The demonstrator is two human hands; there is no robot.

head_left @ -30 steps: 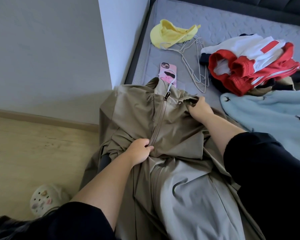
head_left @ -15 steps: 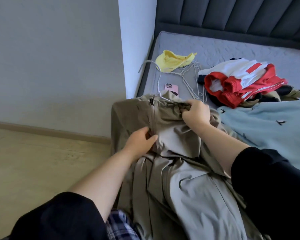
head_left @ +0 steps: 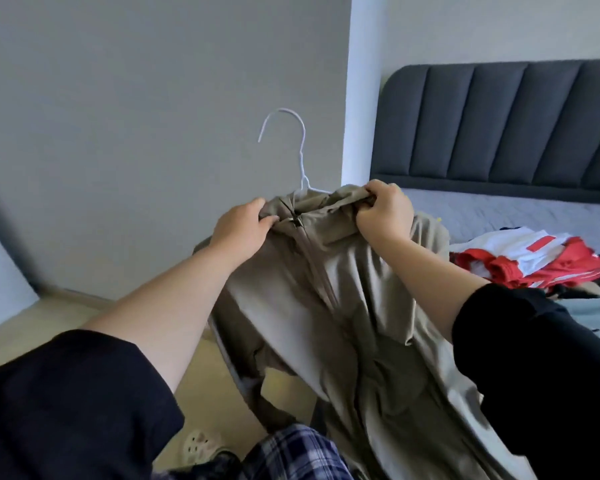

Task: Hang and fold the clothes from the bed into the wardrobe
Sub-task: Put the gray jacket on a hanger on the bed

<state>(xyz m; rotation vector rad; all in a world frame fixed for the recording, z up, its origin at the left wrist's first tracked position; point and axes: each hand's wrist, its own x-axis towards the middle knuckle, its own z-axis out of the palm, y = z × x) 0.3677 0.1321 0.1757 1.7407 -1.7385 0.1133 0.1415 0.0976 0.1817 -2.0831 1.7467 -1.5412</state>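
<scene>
Jacket (head_left: 354, 299) raised off bed (head_left: 499, 216), left hand (head_left: 241, 232), right hand (head_left: 385, 216), each grip clenching it, hanger (head_left: 301, 157) seemingly inside

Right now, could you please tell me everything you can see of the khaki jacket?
The khaki jacket looks like thin, smooth fabric, with a front zip closed up to the collar. It hangs creased, held up by the collar: the left hand pinches one side, the right hand grips the other. A white wire hanger sits inside, hook above the collar.
</scene>
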